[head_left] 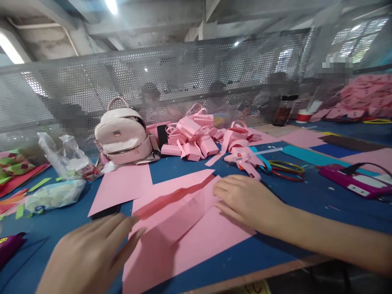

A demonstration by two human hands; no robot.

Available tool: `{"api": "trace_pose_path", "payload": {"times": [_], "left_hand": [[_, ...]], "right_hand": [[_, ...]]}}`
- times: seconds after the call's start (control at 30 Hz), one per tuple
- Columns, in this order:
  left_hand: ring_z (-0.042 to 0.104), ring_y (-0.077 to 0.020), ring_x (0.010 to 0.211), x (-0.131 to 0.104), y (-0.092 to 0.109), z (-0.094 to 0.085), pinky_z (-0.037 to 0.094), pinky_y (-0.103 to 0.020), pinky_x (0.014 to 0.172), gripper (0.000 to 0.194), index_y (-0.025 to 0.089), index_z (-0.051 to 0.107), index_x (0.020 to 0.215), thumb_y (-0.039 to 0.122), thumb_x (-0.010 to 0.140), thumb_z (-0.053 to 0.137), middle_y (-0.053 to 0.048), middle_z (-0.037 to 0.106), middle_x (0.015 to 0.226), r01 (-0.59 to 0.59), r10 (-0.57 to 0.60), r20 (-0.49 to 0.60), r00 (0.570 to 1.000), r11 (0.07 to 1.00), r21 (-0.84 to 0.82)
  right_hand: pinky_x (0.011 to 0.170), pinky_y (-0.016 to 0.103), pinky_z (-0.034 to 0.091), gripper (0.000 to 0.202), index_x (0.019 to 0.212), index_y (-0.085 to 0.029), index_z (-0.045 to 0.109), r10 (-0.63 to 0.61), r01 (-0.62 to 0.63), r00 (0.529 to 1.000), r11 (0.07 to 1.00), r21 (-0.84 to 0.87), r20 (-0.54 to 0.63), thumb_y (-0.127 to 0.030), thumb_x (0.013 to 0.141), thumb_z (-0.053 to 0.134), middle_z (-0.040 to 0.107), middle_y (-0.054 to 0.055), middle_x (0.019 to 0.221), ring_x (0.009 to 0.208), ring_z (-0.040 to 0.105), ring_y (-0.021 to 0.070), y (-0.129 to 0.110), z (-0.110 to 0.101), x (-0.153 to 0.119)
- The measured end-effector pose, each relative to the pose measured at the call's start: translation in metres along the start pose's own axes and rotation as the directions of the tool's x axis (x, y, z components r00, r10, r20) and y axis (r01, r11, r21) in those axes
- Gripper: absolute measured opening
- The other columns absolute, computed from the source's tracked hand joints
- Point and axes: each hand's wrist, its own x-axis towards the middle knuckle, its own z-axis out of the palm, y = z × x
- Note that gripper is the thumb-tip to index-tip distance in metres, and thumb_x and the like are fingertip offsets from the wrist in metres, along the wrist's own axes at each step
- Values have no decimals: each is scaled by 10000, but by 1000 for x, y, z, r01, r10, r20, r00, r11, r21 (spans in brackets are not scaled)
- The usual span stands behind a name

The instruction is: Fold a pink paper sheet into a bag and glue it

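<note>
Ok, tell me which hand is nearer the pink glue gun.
Right: the right hand is just in front of the glue gun; the left hand is farther off, at the left end of the folded paper.

No word, brand or number can be read. Marks do show, too small or blurred to make out — a small plate (116,133) on the backpack (122,143), print on the red-and-white box (88,168), a yellow mark (3,240) on the purple case (11,251), a blue mark (39,209) on the clear packet (59,194).
</note>
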Motion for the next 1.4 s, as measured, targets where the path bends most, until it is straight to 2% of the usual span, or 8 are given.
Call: {"api": "trace_pose_path", "payload": {"times": [0.1, 0.2, 0.5, 0.73, 0.9, 1.1, 1.27, 1.4], "left_hand": [[635, -196, 627, 67, 4, 9, 445, -287, 565, 336, 213, 720, 891, 313, 1030, 431, -30, 638, 710, 12, -12, 6, 1000, 999, -39], [644, -266, 950, 116, 13, 36, 493, -338, 772, 183, 177, 706, 1067, 247, 933, 603, -107, 659, 1042, 159, -54, 254, 966, 896, -414], [670, -238, 1006, 175, -1, 131, 581, -412, 858, 298, 152, 651, 1171, 373, 971, 648, -67, 662, 1188, 340, 34, 471, 881, 647, -683], [646, -152, 737, 151, -36, 132, 549, -273, 637, 252, 124, 654, 974, 376, 965, 651, -3, 653, 896, 550, -144, 535, 832, 339, -764], [387, -53, 443, 120, -24, 128, 240, -170, 435, 274, 178, 500, 730, 359, 843, 672, 103, 388, 540, 605, -268, 575, 773, 37, -795], [362, -48, 418, 97, -4, 118, 239, -163, 439, 358, 204, 483, 813, 472, 732, 706, 110, 417, 531, 581, -344, 608, 716, -189, -792], [395, -58, 407, 80, -4, 107, 239, -169, 431, 447, 187, 527, 890, 532, 707, 745, 88, 493, 544, 551, -399, 605, 689, -255, -795], [428, -64, 426, 76, -8, 113, 237, -171, 440, 402, 176, 553, 888, 485, 736, 761, 82, 517, 553, 532, -445, 591, 672, -265, -804]], "right_hand": [[793, 374, 491, 184, 996, -168, 688, -106, 92, 990, 986, 139, 95, -325, 902, 705, 738, 87, 1042, 966, 683, 273, -8, -2, 29], [826, 391, 474, 392, 1135, -135, 658, -136, 116, 986, 976, 182, 100, -370, 846, 779, 691, 132, 1199, 1082, 633, 315, -7, 7, 50], [727, 312, 406, 42, 906, -187, 652, -328, 291, 940, 913, 285, 91, -210, 921, 683, 704, 21, 911, 850, 616, 200, -3, 9, 54], [643, 317, 348, 359, 805, -206, 613, -344, 295, 935, 893, 341, 91, -515, 985, 584, 670, 9, 772, 732, 586, 194, 10, -11, 25], [683, 318, 387, 225, 796, -203, 645, -138, 92, 982, 946, 310, 132, -283, 988, 560, 679, 21, 791, 755, 629, 200, 23, 3, 36], [983, 471, 456, 209, 1037, -192, 612, 165, -138, 986, 874, 466, -17, -266, 848, 666, 612, 132, 1222, 1163, 579, 328, 34, 28, 62], [1174, 512, 343, 861, 1533, -293, 158, 344, -149, 933, 640, 753, -107, -272, 820, 640, 43, 118, 1668, 1547, 121, 290, 29, 54, 67], [1078, 504, 476, 939, 1560, -339, -74, 435, -206, 899, 301, 931, 58, -358, 880, 572, 122, 170, 1668, 1499, 321, 290, 17, 65, 65]]}}
